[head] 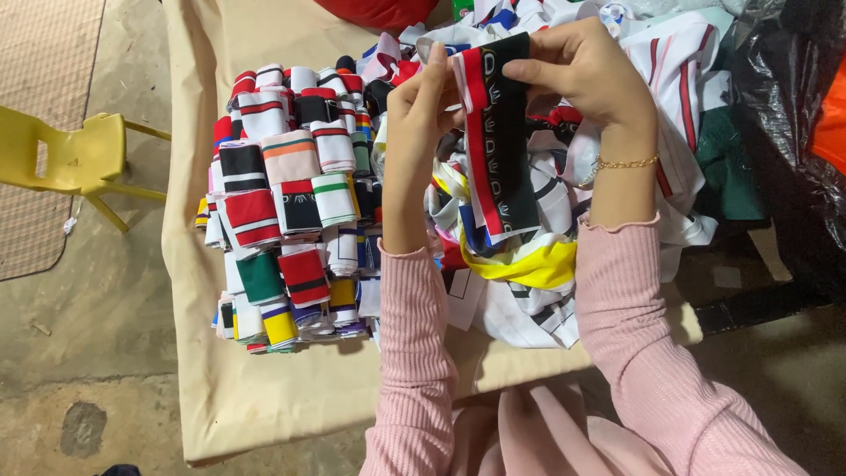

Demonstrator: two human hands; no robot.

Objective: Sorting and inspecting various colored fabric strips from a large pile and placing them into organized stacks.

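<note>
In the head view, both hands hold a black knit strip (pixel 504 132) with red and white stripes along one edge and a row of white marks down its middle. Its long axis runs almost straight up and down the picture, the top end pinched between the hands and the lower end hanging toward the person, over a loose heap of striped bands (pixel 529 256). The left hand (pixel 421 106) grips the strip's striped edge near the top, fingers closed narrowly on it. The right hand (pixel 586 70), with a gold bracelet (pixel 627 163) at the wrist, is folded over the top end, thumb and fingers shut on the cloth. To the left of the hands, folded bands in red, black, white, green and yellow stand packed close in a neat stack (pixel 286 203) on a beige sheet (pixel 264 388) spread on the floor. A yellow plastic chair (pixel 70 159) stands off the sheet at far left. Black plastic bags (pixel 784 97) lie at far right; I cannot tell what they contain.
</note>
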